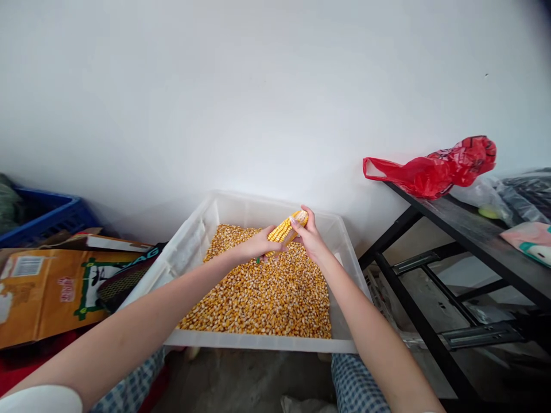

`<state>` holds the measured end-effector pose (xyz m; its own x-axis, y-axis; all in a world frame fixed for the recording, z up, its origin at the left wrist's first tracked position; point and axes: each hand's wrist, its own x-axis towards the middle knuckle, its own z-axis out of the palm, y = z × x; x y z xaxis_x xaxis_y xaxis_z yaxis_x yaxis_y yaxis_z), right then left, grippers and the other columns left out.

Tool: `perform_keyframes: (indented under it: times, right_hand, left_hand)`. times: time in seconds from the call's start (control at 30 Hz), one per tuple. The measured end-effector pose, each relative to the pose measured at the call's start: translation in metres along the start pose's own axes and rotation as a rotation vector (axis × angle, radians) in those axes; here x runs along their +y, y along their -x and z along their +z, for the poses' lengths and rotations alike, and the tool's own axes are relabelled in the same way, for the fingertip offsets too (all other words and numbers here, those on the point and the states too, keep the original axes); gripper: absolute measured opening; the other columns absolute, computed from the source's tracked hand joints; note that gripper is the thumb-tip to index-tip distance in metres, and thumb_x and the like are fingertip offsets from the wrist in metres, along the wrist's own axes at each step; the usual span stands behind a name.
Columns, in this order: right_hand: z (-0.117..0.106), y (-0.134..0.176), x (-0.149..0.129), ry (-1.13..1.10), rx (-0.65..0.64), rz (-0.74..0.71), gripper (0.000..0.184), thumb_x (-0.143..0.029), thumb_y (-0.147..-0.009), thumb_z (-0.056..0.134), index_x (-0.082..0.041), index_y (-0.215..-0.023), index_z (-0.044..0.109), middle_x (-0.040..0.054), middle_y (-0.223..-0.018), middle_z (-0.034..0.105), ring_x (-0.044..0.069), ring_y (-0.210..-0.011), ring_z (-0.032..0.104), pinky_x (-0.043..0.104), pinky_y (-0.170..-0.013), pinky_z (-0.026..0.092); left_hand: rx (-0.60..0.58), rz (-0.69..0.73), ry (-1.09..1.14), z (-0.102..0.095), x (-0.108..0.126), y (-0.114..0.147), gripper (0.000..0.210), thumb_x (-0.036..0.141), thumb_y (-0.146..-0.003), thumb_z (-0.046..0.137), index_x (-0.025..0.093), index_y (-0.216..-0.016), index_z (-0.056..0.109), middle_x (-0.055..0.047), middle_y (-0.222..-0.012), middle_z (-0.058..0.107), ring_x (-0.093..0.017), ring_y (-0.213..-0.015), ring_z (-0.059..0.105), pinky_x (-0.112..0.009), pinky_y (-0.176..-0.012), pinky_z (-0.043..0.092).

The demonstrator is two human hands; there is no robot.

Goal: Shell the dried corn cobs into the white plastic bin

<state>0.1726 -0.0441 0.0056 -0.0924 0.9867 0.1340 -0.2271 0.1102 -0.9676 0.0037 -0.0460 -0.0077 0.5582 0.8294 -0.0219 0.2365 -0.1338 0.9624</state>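
Observation:
A yellow corn cob [282,231] is held slanted above a translucent plastic bin [258,342]. My left hand [259,243] grips its lower left end, fingers wrapped partly out of sight beneath. Around the upper right end my right hand [310,236] is closed, the thumb lying on the cob. A pale patch without kernels shows near that end. Loose corn kernels [267,298] lie in a broad heap in the bin under both hands. Something small and green shows just below my left hand; I cannot make out what it is.
A black metal-framed table [482,241] stands right of the bin, with a red plastic bag [434,169] on its corner. At the left are an orange-brown cardboard box [51,292] and a blue crate [51,215]. A white wall [258,103] rises behind the bin.

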Motion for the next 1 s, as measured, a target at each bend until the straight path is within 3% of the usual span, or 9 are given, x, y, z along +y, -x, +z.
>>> perform_keyframes:
  times: [0.17, 0.33, 0.53, 0.67, 0.83, 1.0]
  right_hand:
    - [0.002, 0.001, -0.002, -0.052, -0.042, -0.027, 0.064, -0.039, -0.071, 0.062, -0.042, -0.124, 0.027, -0.0005, -0.101, 0.051, 0.014, -0.081, 0.055, 0.026, -0.06, 0.05]
    - [0.004, 0.002, 0.0, -0.001, -0.051, 0.003, 0.085, -0.033, -0.065, 0.07, -0.043, -0.129, 0.016, 0.0006, -0.102, 0.052, 0.014, -0.076, 0.057, 0.027, -0.059, 0.051]
    - [0.0, 0.006, -0.012, 0.023, -0.164, -0.05, 0.083, -0.033, -0.069, 0.067, -0.043, -0.132, 0.013, 0.0007, -0.102, 0.051, 0.013, -0.079, 0.056, 0.028, -0.063, 0.052]
    - [0.002, 0.007, -0.013, 0.028, -0.146, -0.038, 0.082, -0.036, -0.069, 0.065, -0.043, -0.132, 0.012, 0.0013, -0.108, 0.049, 0.015, -0.082, 0.056, 0.031, -0.066, 0.053]
    - [0.005, 0.006, -0.005, 0.099, -0.103, -0.08, 0.1, -0.033, -0.063, 0.072, -0.04, -0.135, 0.003, 0.003, -0.112, 0.048, 0.016, -0.087, 0.057, 0.037, -0.079, 0.05]
    - [0.003, 0.007, -0.01, 0.19, -0.151, -0.172, 0.098, -0.034, -0.066, 0.069, -0.036, -0.137, 0.001, 0.0051, -0.122, 0.043, 0.018, -0.102, 0.052, 0.04, -0.091, 0.043]
  left_hand:
    - [0.03, 0.028, 0.034, 0.003, -0.001, -0.001, 0.052, 0.035, -0.067, 0.061, 0.015, -0.111, 0.042, -0.005, -0.078, 0.057, -0.013, -0.057, 0.053, -0.018, -0.038, 0.037]
    - [0.031, 0.005, 0.067, 0.009, -0.001, -0.001, 0.054, 0.037, -0.066, 0.063, 0.017, -0.11, 0.041, -0.003, -0.079, 0.056, -0.013, -0.057, 0.053, -0.018, -0.037, 0.038]
    - [-0.014, 0.017, 0.133, 0.005, 0.005, 0.003, 0.053, 0.034, -0.069, 0.06, 0.016, -0.116, 0.042, -0.002, -0.074, 0.055, -0.01, -0.052, 0.048, -0.017, -0.037, 0.032]
    - [0.004, 0.033, 0.137, 0.006, 0.007, 0.003, 0.054, 0.033, -0.069, 0.06, 0.017, -0.117, 0.041, -0.004, -0.08, 0.056, -0.012, -0.059, 0.052, -0.018, -0.04, 0.036]
    - [0.006, 0.007, 0.127, 0.011, 0.005, 0.002, 0.056, 0.034, -0.067, 0.062, 0.017, -0.116, 0.04, -0.002, -0.075, 0.056, -0.013, -0.058, 0.053, -0.019, -0.04, 0.036]
    - [-0.046, 0.02, 0.189, 0.006, 0.011, 0.005, 0.049, 0.032, -0.068, 0.062, 0.015, -0.111, 0.046, 0.001, -0.066, 0.053, -0.008, -0.049, 0.046, -0.016, -0.037, 0.028]
